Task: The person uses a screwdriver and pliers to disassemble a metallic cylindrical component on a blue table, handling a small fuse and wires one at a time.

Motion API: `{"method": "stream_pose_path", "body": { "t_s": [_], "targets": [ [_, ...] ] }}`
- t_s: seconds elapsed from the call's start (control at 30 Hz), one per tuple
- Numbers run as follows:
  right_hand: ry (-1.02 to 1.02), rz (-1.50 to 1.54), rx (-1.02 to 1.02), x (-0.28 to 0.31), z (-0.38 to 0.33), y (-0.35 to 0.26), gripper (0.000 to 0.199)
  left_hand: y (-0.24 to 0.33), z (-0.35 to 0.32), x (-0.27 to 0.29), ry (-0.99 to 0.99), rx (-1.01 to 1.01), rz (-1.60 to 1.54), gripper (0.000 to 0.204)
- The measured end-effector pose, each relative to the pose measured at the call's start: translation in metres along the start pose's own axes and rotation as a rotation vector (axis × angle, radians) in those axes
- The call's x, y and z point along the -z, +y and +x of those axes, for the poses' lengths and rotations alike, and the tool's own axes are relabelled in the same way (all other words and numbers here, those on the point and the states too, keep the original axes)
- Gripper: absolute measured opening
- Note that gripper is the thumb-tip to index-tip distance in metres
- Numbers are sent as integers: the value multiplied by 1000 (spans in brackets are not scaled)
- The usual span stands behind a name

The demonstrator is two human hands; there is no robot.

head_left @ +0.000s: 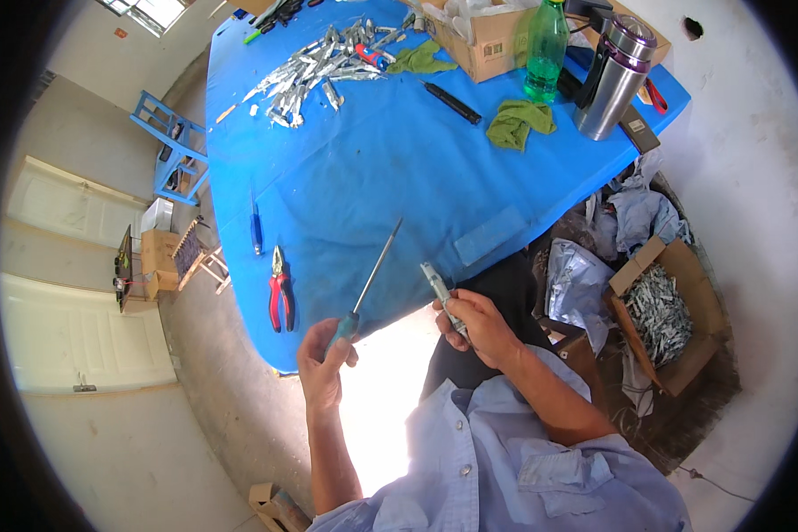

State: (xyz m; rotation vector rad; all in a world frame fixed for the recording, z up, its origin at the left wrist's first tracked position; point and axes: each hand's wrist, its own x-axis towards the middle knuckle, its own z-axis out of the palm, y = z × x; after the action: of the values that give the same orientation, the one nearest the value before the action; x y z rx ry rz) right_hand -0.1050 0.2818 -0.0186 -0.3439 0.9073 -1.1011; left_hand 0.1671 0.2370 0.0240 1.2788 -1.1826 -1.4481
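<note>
My left hand (323, 362) is closed around the teal handle of a screwdriver (378, 269), whose long shaft points up and to the right over the blue table edge. In my right hand (482, 330) is a slim silver-grey metal piece (435, 285), its end sticking out past my fingers. The two are apart. The piece's exact kind cannot be made out. On the table left of my hands lie pliers (280, 297) with red and black handles, and a second screwdriver (256, 229) with a blue handle.
A pile of similar metal pieces (306, 75) covers the far left of the blue table (355, 168). A black rod-like tool (452, 103), green cloth (520, 124), green bottle (545, 53) and steel flask (614, 80) stand or lie far right. Below right is a carton (692, 355) of metal pieces.
</note>
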Motion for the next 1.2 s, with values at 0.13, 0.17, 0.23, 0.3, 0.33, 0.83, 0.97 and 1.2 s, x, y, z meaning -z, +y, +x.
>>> {"method": "stream_pose_path", "body": {
  "t_s": [0.13,0.17,0.23,0.3,0.33,0.83,0.97,1.2],
  "targets": [
    [-32,-42,25,5,4,2,25,16,-19,-3,60,11,154,43],
    [-33,-61,29,4,4,3,25,20,-24,-3,77,14,213,44],
    [-51,-88,43,4,4,1,26,29,-30,-4,85,3,328,41],
    [-48,-104,53,6,3,4,27,32,-37,-2,76,-15,471,37],
    [-45,-112,64,8,6,2,27,34,-37,-3,68,-41,554,35],
    [-17,-149,103,1,4,-1,25,70,-61,-14,-74,-426,1087,29],
    [-32,-185,136,4,5,-3,23,75,-59,-18,-110,-497,1121,32],
    [59,-494,392,9,19,15,28,89,-56,-24,-203,-519,1229,39]
  ]
}}
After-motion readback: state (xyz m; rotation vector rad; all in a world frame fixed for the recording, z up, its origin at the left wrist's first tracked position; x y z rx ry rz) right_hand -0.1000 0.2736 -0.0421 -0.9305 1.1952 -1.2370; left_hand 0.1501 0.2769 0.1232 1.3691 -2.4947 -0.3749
